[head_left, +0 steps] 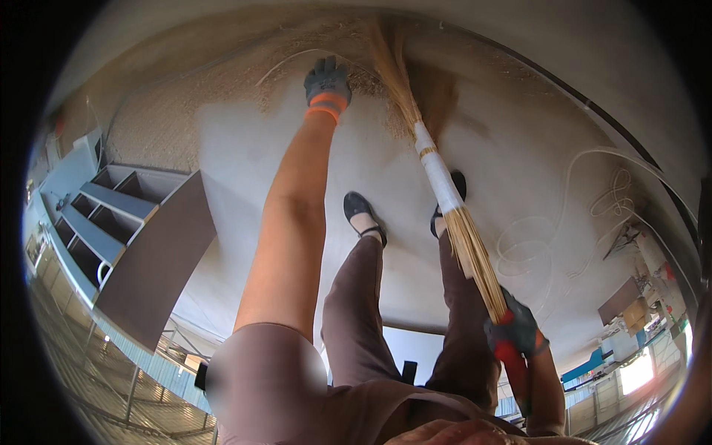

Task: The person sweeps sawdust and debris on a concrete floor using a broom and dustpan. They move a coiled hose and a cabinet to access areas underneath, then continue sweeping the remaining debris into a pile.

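A straw broom (pixel 439 174) with a white-wrapped middle slants from my lower right up to the floor at the far middle. My right hand (pixel 517 330), in a dark glove with red on it, is closed round the near end of its stalks. At the far end the bristles (pixel 397 70) touch the floor and are blurred. My left hand (pixel 327 80), in a grey glove with an orange cuff, reaches far forward, low over scattered shavings (pixel 363 80). Its fingers look stretched out and apart. A thin pale strip (pixel 293 57) curves along the floor beside its fingertips.
At the left stands a brown cabinet (pixel 159 256) with open compartments. More sawdust (pixel 159 133) covers the floor at the far left. A loose pale hose (pixel 567 178) coils on the right. My feet in black shoes (pixel 363 215) stand between. Boxes (pixel 635 314) lie farther right.
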Demonstrator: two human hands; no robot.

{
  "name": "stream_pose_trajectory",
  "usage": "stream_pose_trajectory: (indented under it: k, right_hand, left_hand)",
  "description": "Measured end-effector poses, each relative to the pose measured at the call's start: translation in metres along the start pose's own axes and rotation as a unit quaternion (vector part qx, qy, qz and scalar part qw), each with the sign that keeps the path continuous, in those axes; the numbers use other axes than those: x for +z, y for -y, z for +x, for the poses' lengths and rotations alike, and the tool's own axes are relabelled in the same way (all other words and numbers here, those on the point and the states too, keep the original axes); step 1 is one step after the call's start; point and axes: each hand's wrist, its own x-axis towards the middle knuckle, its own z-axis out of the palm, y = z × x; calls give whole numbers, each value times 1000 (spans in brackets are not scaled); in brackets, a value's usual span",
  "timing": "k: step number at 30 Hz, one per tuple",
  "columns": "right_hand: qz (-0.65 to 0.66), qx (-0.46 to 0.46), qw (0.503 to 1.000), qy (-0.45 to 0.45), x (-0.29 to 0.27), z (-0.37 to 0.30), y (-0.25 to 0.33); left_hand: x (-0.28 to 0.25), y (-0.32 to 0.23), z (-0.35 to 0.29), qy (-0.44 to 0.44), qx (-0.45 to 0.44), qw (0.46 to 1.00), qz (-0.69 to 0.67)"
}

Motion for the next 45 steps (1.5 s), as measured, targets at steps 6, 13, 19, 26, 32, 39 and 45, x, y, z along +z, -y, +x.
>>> stream_pose_trajectory:
  k: [6, 13, 19, 26, 32, 39, 45]
  right_hand:
    - [-262, -31, 964, -31, -10, 8, 24]
    - [-81, 77, 994, -16, -25, 9, 27]
    - [-102, 81, 991, -8, -30, 6, 28]
    - [-237, -50, 970, 30, -36, 16, 35]
    - [-315, -94, 944, -28, -16, 10, 30]
    - [62, -16, 998, -3, 31, -44, 13]
    - [68, -39, 997, 18, 67, -80, 15]
  left_hand:
    - [97, 51, 88, -29, -4, 995, 96]
    - [107, 64, 110, 86, -39, 988, 123]
    - [91, 79, 111, -197, 126, 954, 186]
    - [43, 21, 157, 106, 16, 968, 227]
    - [-26, 30, 114, 20, 2, 975, 223]
    - [-196, 43, 32, -20, -111, 987, 111]
    - [-272, 138, -60, -114, -158, 977, -86]
